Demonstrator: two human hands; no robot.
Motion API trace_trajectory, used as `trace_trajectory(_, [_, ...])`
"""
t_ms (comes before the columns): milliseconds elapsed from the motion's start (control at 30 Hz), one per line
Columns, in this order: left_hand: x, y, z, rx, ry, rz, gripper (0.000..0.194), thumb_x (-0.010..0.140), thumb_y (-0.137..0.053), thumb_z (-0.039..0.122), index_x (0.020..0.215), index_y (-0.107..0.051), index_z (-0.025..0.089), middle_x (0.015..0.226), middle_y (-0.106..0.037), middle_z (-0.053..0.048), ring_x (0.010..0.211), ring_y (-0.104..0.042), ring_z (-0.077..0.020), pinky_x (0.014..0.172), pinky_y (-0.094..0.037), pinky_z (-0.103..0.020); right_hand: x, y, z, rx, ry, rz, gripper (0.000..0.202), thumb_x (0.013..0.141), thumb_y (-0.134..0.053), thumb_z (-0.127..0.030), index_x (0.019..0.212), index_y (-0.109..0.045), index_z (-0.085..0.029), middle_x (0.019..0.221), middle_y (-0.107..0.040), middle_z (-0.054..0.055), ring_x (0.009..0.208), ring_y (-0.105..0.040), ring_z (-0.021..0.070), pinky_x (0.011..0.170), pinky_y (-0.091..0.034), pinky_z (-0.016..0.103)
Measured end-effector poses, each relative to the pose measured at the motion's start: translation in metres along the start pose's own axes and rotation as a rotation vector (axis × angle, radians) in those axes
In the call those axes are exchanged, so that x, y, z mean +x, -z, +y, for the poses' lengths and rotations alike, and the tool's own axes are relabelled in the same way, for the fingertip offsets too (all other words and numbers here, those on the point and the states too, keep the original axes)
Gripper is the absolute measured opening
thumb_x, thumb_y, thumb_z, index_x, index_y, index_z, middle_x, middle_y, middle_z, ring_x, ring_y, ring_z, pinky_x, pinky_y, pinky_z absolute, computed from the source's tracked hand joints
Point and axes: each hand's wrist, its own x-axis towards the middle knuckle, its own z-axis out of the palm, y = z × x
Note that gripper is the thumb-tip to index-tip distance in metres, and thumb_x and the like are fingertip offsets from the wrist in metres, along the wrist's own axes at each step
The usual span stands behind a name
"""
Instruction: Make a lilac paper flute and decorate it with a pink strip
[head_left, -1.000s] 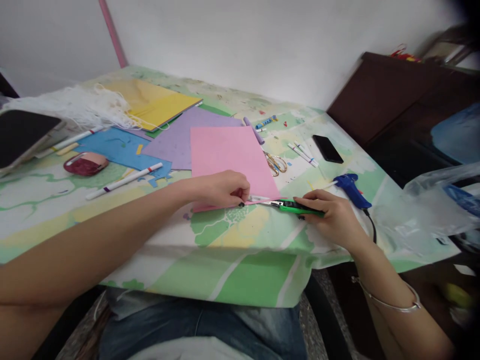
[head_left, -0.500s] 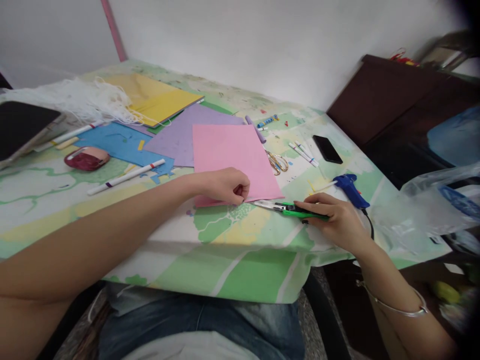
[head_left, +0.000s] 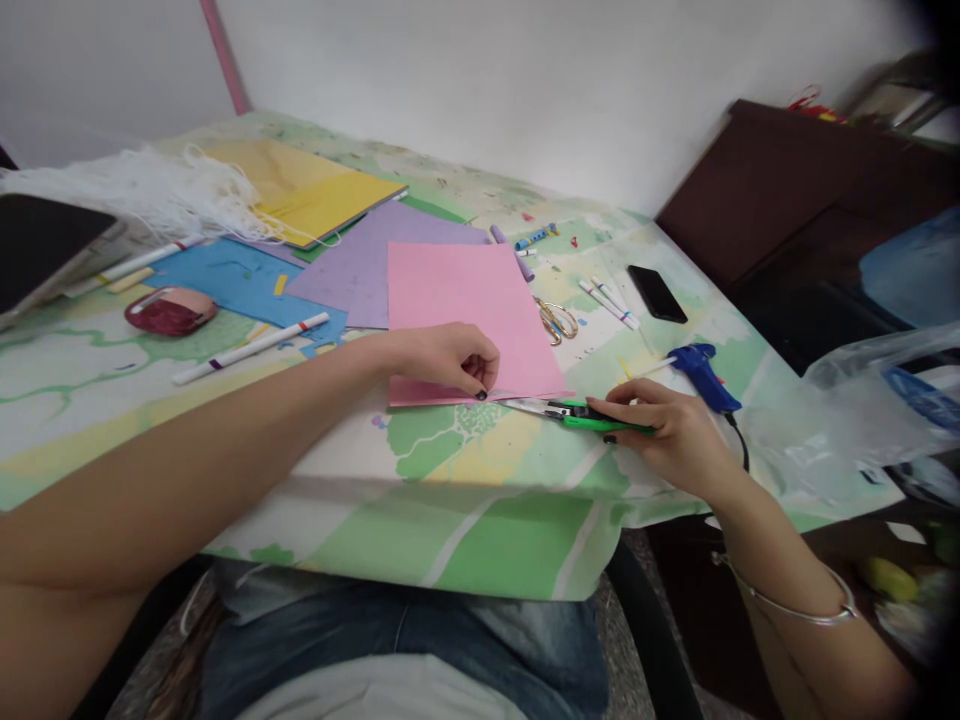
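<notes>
At the left edge, a dark-screened device [head_left: 46,243] is cut off. The left hand [head_left: 454,358], fingers curled, rests at the near edge of the pink sheet [head_left: 461,285] on the bench [head_left: 322,450]; whether it pinches anything is hidden. Gold-handled scissors [head_left: 559,318] lose their blades behind the sheet. The right hand [head_left: 671,430] wraps a green cutter [head_left: 596,422]; its blade tip is hard to make out.

The left hand [head_left: 454,352] rests curled on a pink sheet [head_left: 465,282] while the right hand [head_left: 667,430] grips a green cutter [head_left: 592,420], its blade [head_left: 529,406] at the sheet's near edge, beyond which lie gold-handled scissors [head_left: 555,322].
</notes>
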Motion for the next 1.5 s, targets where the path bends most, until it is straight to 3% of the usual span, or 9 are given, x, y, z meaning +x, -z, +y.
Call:
trace_trajectory(833, [0.001,0.0,-0.005,-0.157,0.017,0.046,0.008,0.067,-0.062,0.016,0.072,-0.067,0.014,0.063,-0.063,0.0,0.058,-0.055,-0.0095,0.054,-0.04,-0.02,-0.0027,-0.0012,-0.0031,0.025,0.004,-0.012,0.039,0.077,-0.053,-0.008,0.109,-0.069,-0.023,0.095,-0.063,0.007,0.081,-0.061,0.0178,0.068,-0.05,0.028])
trace_trajectory(1200, [0.0008,0.0002,-0.0021,-0.125,-0.041,0.009,0.009,0.07,-0.06,0.02,0.075,-0.065,0.013,0.063,-0.06,0.001,0.057,-0.052,-0.0084,0.052,-0.038,-0.02,-0.0044,0.0001,-0.0045,0.011,-0.013,-0.009,0.042,0.076,-0.054,-0.006,0.111,-0.069,-0.022,0.098,-0.063,0.008,0.084,-0.061,0.0186,0.069,-0.049,0.029])
trace_trajectory(1500, [0.0007,-0.0065,0.0034,-0.01,0.004,0.044,0.011,0.065,-0.055,0.015,0.072,-0.063,0.013,0.065,-0.06,0.0,0.057,-0.052,-0.0086,0.052,-0.037,-0.02,-0.0039,0.001,-0.0032,-0.011,-0.012,-0.004,0.038,0.077,-0.056,-0.009,0.111,-0.069,-0.021,0.098,-0.063,0.008,0.083,-0.062,0.0186,0.068,-0.05,0.029])
